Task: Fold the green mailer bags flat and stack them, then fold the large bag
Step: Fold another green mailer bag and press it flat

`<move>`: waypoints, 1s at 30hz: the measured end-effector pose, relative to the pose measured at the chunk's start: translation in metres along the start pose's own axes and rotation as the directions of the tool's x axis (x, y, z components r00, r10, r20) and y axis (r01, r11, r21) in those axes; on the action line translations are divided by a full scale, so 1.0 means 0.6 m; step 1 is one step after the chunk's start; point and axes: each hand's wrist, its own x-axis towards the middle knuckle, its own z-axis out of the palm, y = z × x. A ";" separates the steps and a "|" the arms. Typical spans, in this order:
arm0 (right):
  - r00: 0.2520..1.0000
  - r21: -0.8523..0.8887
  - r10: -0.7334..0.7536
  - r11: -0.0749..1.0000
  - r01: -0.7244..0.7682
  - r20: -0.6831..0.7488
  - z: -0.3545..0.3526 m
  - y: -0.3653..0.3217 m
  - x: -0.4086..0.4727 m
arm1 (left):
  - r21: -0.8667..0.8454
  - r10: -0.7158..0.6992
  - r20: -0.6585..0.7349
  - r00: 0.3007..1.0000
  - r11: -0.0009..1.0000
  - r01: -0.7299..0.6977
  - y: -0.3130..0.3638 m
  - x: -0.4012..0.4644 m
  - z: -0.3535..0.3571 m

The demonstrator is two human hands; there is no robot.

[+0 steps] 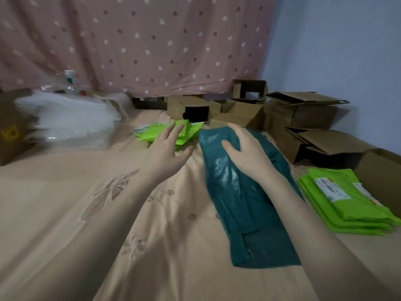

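Right hand (245, 148) lies flat on far end of dark teal bag (249, 205), fingers straight, gripping nothing. Left hand (167, 146) spread, empty, hovering over loose green mailers (184, 131), partly hiding them. Folded mailer stack (347, 203) at right; labels unreadable. Cardboard boxes (303, 118) behind. Left objects motion-blurred.

1. A pink curtain (138, 44) with pale and dark dots hangs across the back, falling in soft folds.
2. A plain bluish wall (347, 51) stands to the right of the curtain.
3. A peach bedspread (65, 213) with stitched flower patterns covers the whole near surface.
4. Open brown cardboard boxes (303, 118) crowd the far right corner, some on their sides.
5. A pile of white plastic wrap (69, 118) lies at the far left, with a clear bottle (69, 81) behind it.
6. The light is dim and even.
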 end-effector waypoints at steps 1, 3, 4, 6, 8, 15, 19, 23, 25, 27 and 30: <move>1.000 0.019 -0.006 1.000 0.006 0.002 0.013 -0.007 0.009 | -0.003 -0.023 -0.011 1.000 1.000 0.023 -0.015 0.002 -0.006; 1.000 0.064 -0.014 0.998 0.015 -0.004 0.034 -0.018 0.023 | -0.022 -0.052 -0.032 0.998 0.998 0.051 -0.040 0.008 -0.015; 1.000 0.091 -0.009 0.996 0.010 -0.005 0.046 -0.023 0.031 | -0.031 -0.063 -0.046 0.997 0.998 0.062 -0.053 0.011 -0.019; 1.000 0.143 0.020 0.990 -0.019 0.000 0.073 -0.028 0.049 | -0.036 -0.104 -0.061 0.993 0.994 0.102 -0.079 0.017 -0.024; 0.999 0.190 0.047 0.981 -0.047 0.002 0.099 -0.028 0.066 | -0.053 -0.152 -0.059 0.987 0.987 0.149 -0.105 0.023 -0.024; 0.981 0.336 0.195 0.923 -0.188 0.014 0.181 -0.012 0.127 | -0.140 -0.287 -0.042 0.957 0.950 0.279 -0.191 0.051 0.008; 0.959 0.398 0.282 0.877 -0.270 0.030 0.220 0.006 0.166 | -0.223 -0.352 -0.021 0.936 0.914 0.339 -0.225 0.082 0.033; 0.954 0.429 0.300 0.858 -0.283 0.029 0.247 0.014 0.207 | -0.252 -0.406 -0.033 0.913 0.888 0.385 -0.254 0.125 0.048; 0.953 0.426 0.299 0.856 -0.292 0.051 0.260 0.011 0.224 | -0.293 -0.434 0.001 0.901 0.861 0.415 -0.266 0.143 0.054; 0.949 0.449 0.304 0.838 -0.310 0.086 0.279 0.012 0.239 | -0.346 -0.475 0.034 0.879 0.820 0.456 -0.274 0.157 0.061; 0.947 0.432 0.296 0.843 -0.322 0.129 0.303 0.016 0.252 | -0.394 -0.501 0.037 0.865 0.788 0.473 -0.280 0.168 0.074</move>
